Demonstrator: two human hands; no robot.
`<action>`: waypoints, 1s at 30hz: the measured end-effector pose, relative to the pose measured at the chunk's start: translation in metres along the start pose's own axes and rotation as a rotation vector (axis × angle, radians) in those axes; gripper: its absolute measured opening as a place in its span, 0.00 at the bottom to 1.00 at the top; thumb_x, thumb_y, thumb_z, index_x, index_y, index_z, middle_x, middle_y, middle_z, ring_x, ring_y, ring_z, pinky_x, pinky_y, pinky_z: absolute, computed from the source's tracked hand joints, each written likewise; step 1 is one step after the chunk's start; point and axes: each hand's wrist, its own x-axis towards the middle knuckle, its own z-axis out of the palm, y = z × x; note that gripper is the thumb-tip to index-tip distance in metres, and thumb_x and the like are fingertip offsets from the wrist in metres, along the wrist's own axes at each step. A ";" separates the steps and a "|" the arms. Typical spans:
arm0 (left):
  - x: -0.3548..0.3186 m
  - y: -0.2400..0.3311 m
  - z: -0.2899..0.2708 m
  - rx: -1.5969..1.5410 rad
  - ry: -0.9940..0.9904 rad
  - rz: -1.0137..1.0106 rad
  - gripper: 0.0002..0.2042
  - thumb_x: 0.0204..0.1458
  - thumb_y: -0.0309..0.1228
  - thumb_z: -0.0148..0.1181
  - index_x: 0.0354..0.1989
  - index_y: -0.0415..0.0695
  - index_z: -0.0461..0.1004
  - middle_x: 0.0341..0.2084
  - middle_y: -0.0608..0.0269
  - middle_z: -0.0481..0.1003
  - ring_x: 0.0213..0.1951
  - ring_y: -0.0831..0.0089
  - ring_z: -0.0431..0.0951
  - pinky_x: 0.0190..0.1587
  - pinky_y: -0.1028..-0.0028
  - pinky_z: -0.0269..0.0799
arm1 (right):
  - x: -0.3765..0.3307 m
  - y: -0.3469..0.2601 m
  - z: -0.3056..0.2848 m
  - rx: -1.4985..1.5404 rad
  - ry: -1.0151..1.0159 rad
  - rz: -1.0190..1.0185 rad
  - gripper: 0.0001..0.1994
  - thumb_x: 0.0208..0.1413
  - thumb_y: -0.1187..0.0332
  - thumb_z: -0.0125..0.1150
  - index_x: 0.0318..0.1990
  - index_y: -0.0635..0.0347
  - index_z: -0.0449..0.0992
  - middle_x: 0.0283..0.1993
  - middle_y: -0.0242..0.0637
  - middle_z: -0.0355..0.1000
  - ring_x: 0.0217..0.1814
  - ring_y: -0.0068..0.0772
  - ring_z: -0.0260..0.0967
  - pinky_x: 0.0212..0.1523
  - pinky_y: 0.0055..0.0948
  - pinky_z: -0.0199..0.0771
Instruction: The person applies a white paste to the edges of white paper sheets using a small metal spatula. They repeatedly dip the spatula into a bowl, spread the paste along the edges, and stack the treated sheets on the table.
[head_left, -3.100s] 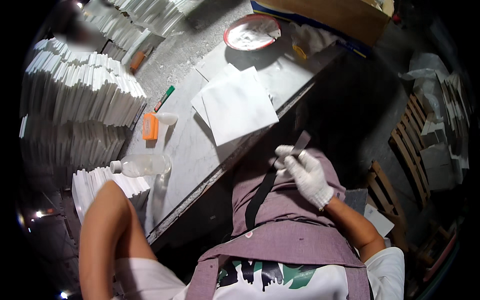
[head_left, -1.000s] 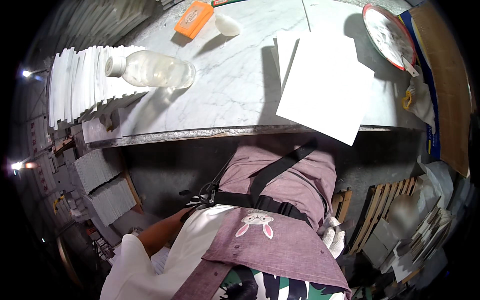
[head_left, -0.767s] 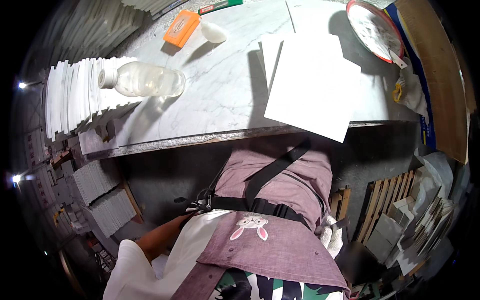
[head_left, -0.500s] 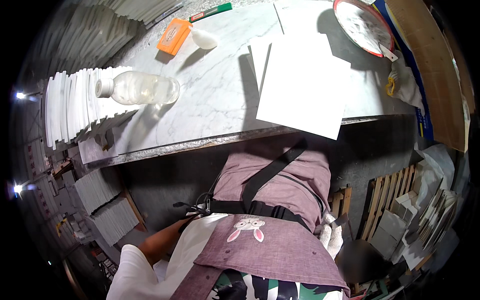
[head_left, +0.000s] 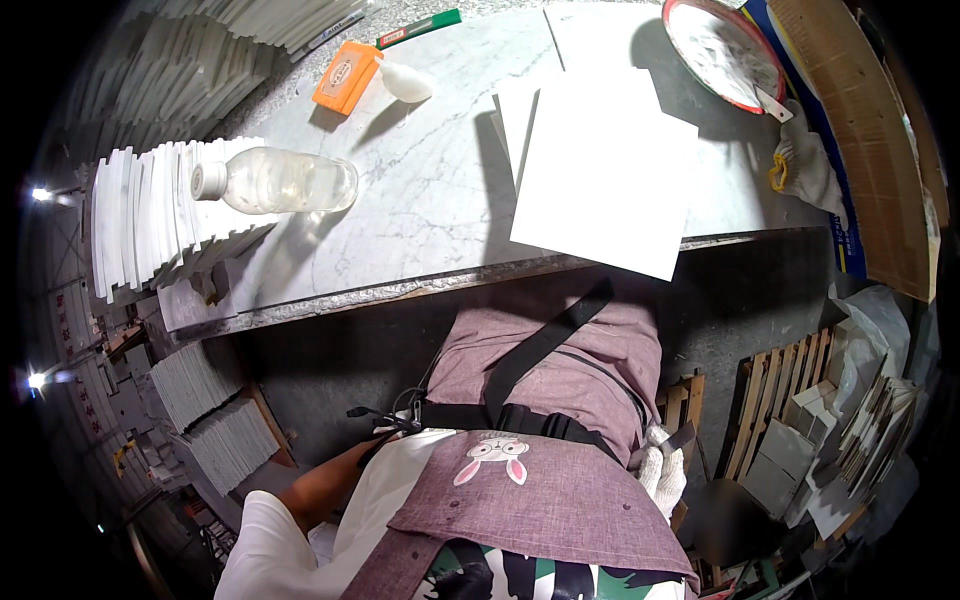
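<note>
white knit covered the right hand (head_left: 660, 476), which was curled around one flat blade (head_left: 682, 436) beside the apron (head_left: 560, 500); the left hand was out of sight, its grip impossible to tell. at least three white tiles (head_left: 605, 170) overlapped on the marble slab (head_left: 430, 200) — the top one's corner jutted past the slab's front edge. bare slab ran leftward, open, to one bottle (head_left: 290, 181); beyond were one orange box (head_left: 346, 78), one green box (head_left: 422, 28) — and, right of the tiles, one red-rimmed bowl (head_left: 699, 86).

Blade (head_left: 682, 436) in gloved right grip (head_left: 661, 474)
</note>
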 end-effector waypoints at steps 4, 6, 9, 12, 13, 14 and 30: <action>-0.004 -0.001 -0.012 0.031 -0.004 -0.035 0.10 0.55 0.37 0.59 0.31 0.43 0.76 0.27 0.58 0.75 0.27 0.61 0.75 0.29 0.64 0.71 | 0.001 -0.009 -0.002 0.173 -0.047 0.079 0.12 0.65 0.72 0.52 0.53 0.67 0.74 0.38 0.36 0.75 0.29 0.18 0.67 0.32 0.20 0.70; -0.001 0.000 -0.009 0.029 0.003 -0.042 0.10 0.55 0.37 0.59 0.31 0.43 0.76 0.27 0.58 0.75 0.27 0.61 0.75 0.29 0.64 0.70 | 0.001 -0.012 0.002 0.250 -0.028 0.075 0.12 0.66 0.71 0.52 0.53 0.66 0.73 0.34 0.34 0.74 0.26 0.16 0.64 0.29 0.19 0.68; -0.005 0.003 -0.009 0.027 0.036 -0.061 0.10 0.55 0.37 0.60 0.31 0.43 0.77 0.26 0.58 0.74 0.26 0.61 0.74 0.28 0.65 0.70 | -0.001 0.005 0.006 0.209 0.039 -0.010 0.12 0.66 0.70 0.52 0.53 0.66 0.72 0.28 0.31 0.72 0.24 0.15 0.62 0.28 0.19 0.66; -0.002 0.000 -0.011 0.032 0.008 -0.064 0.10 0.55 0.37 0.60 0.31 0.43 0.77 0.26 0.59 0.74 0.26 0.62 0.74 0.27 0.65 0.70 | 0.001 0.013 0.006 0.115 0.048 -0.069 0.13 0.66 0.69 0.52 0.53 0.66 0.72 0.25 0.29 0.70 0.22 0.15 0.61 0.27 0.19 0.64; -0.001 0.001 -0.011 0.034 0.011 -0.068 0.10 0.55 0.37 0.60 0.31 0.43 0.77 0.26 0.59 0.74 0.25 0.62 0.74 0.27 0.65 0.70 | 0.002 0.000 0.005 0.158 0.028 -0.047 0.13 0.66 0.69 0.52 0.53 0.66 0.72 0.25 0.29 0.70 0.23 0.15 0.61 0.27 0.19 0.64; -0.001 0.001 -0.012 0.038 0.012 -0.071 0.10 0.55 0.37 0.61 0.31 0.43 0.77 0.26 0.59 0.74 0.25 0.62 0.74 0.26 0.65 0.70 | 0.003 -0.008 0.005 0.201 0.008 -0.025 0.13 0.66 0.68 0.52 0.53 0.66 0.72 0.26 0.30 0.70 0.23 0.16 0.61 0.27 0.19 0.64; -0.002 0.004 -0.015 -0.040 -0.076 -0.082 0.10 0.55 0.37 0.61 0.31 0.43 0.77 0.27 0.59 0.74 0.26 0.62 0.75 0.28 0.65 0.71 | 0.004 0.021 0.006 0.102 0.031 -0.049 0.13 0.66 0.68 0.52 0.52 0.66 0.74 0.35 0.34 0.72 0.28 0.17 0.64 0.32 0.19 0.66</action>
